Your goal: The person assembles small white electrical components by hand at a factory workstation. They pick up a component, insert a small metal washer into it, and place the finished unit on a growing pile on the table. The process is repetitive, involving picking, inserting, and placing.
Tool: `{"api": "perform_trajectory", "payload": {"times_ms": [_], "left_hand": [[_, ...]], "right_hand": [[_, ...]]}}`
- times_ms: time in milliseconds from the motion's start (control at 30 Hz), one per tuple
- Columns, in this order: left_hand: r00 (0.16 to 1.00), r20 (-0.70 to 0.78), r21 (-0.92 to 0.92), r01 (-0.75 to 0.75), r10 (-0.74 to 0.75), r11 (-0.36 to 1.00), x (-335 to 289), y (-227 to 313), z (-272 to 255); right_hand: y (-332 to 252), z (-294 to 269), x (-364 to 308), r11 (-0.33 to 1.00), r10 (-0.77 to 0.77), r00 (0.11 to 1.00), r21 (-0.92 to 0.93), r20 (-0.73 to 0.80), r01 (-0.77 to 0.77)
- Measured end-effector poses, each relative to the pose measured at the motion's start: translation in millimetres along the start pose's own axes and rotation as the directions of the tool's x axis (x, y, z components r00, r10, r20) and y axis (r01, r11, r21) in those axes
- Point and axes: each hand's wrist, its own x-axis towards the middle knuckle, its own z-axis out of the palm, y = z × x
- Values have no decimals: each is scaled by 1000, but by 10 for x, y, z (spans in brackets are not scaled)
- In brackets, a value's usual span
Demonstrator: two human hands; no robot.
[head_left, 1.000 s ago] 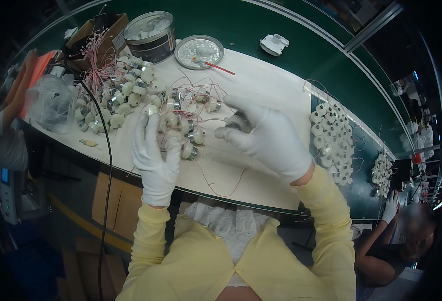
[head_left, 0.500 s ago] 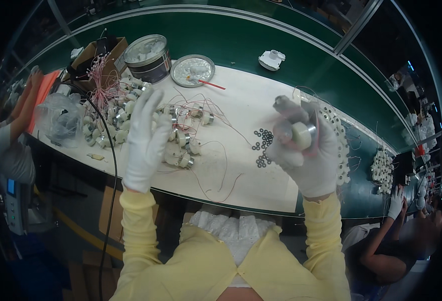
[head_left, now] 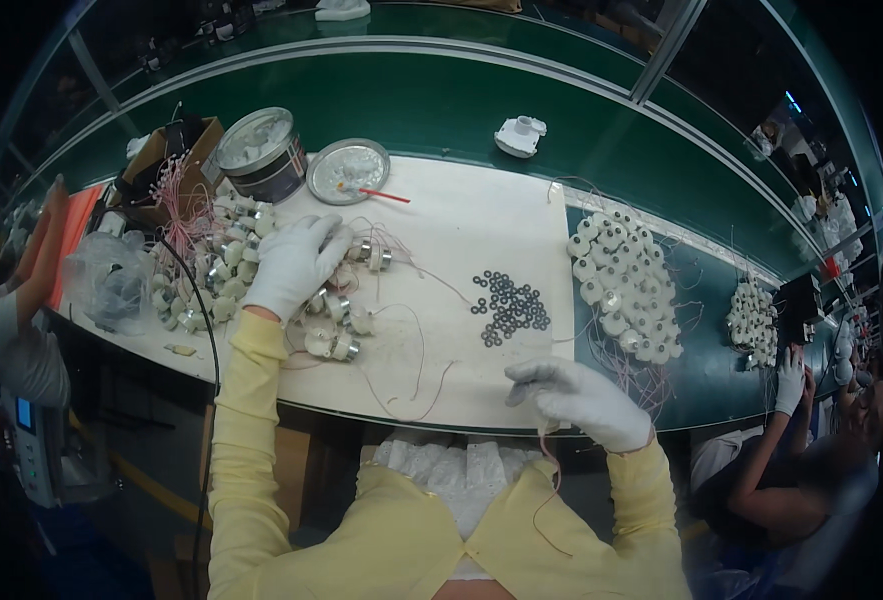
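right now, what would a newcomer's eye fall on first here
Probably the dark rings scattered on the white tabletop, near the picture's middle. Right of them, pale round parts crowd the green surface. Left of them, the gloved left hand is over jumbled pale-and-silver parts.

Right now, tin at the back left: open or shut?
Open: no lid sits on the tin, and whitish contents show inside its rim.

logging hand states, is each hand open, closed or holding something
Left hand: over wired parts, grip cannot be told.
Right hand: partly curled, wire hanging below, hold unclear.
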Motion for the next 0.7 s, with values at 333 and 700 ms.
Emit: {"api": "perform_trajectory", "payload": {"times_ms": [333, 700], "left_hand": [[995, 51, -167, -79, 89, 983, -15, 329, -59], [989, -77, 130, 134, -125, 982, -264, 320, 32]], "right_hand": [[443, -329, 100, 459, -424, 894, -885, -142, 76], [363, -201, 96, 149, -562, 811, -985, -160, -91]]}}
